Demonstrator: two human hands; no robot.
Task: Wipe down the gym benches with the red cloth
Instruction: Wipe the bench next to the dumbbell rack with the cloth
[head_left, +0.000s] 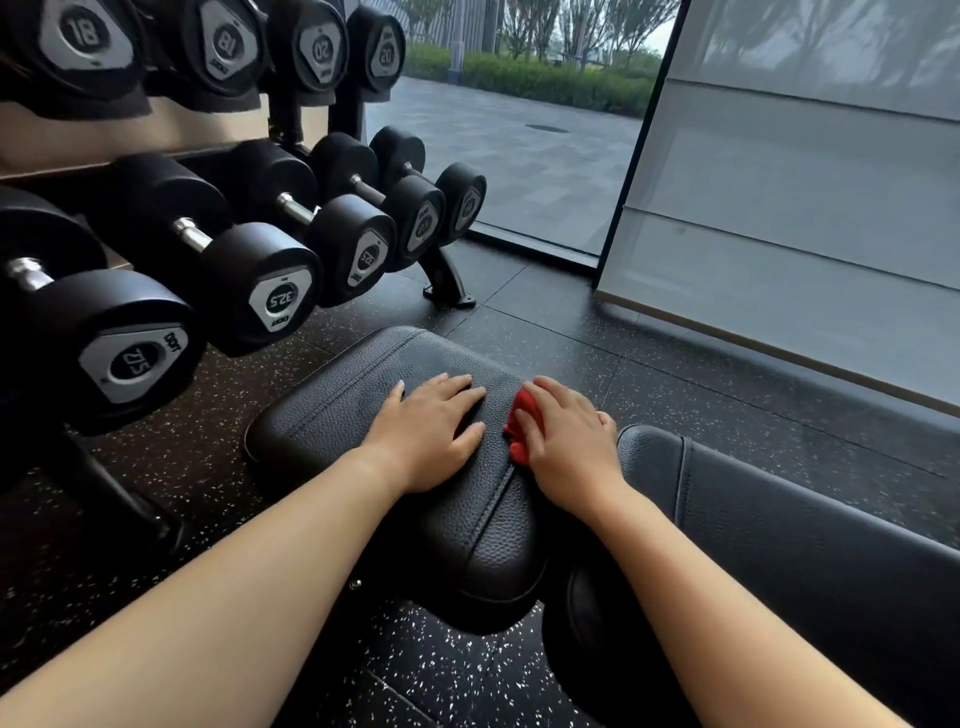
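Note:
A black leather bench seat pad (363, 379) lies in the middle of the view. Its longer back pad (779, 530) runs off to the lower right. My left hand (431, 431) rests flat on the seat pad with straight fingers. My right hand (566, 441) presses the red cloth (522, 415) onto the pad's right side. The cloth is bunched under my fingers and palm, and only a small red part shows at the hand's left edge.
A dumbbell rack (447, 275) with several black dumbbells (260, 280) stands close at the left, its foot near the seat pad's far end. Black speckled rubber floor (649, 364) surrounds the bench. A glass wall and grey blind (805, 208) are at the right.

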